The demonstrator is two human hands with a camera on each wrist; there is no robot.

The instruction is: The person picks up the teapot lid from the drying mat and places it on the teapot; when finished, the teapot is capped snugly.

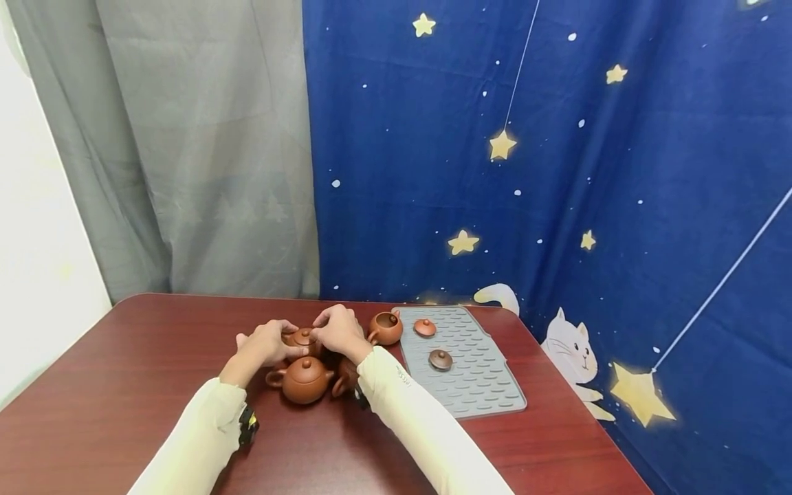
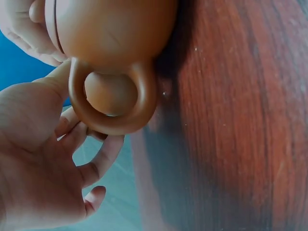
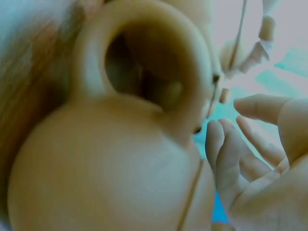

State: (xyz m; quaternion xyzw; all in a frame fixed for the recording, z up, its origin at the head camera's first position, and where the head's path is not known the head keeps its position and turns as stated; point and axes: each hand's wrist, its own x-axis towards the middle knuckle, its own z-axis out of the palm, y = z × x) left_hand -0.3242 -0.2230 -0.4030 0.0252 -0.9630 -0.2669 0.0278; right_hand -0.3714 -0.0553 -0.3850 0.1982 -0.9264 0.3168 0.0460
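Observation:
A brown clay teapot [image 1: 303, 337] stands at the back of the group with its lid seated. My left hand [image 1: 272, 342] holds its left side, thumb in front and fingers behind. Close to its lid on the right is my right hand [image 1: 339, 330], thumb and fingertips slightly apart; the right wrist view shows a gap between them with nothing gripped. Nearer me sits a lidded round teapot [image 1: 306, 381], whose ring handle [image 2: 113, 126] fills the left wrist view. Another teapot [image 1: 348, 375] is partly hidden under my right wrist.
A lidless teapot [image 1: 386, 333] stands right of my right hand, against the grey ridged mat [image 1: 479, 378]. An orange-brown lid [image 1: 425, 327] and a darker lid [image 1: 441, 359] lie on that mat. The reddish wooden table [image 1: 185, 344] ends at curtains behind.

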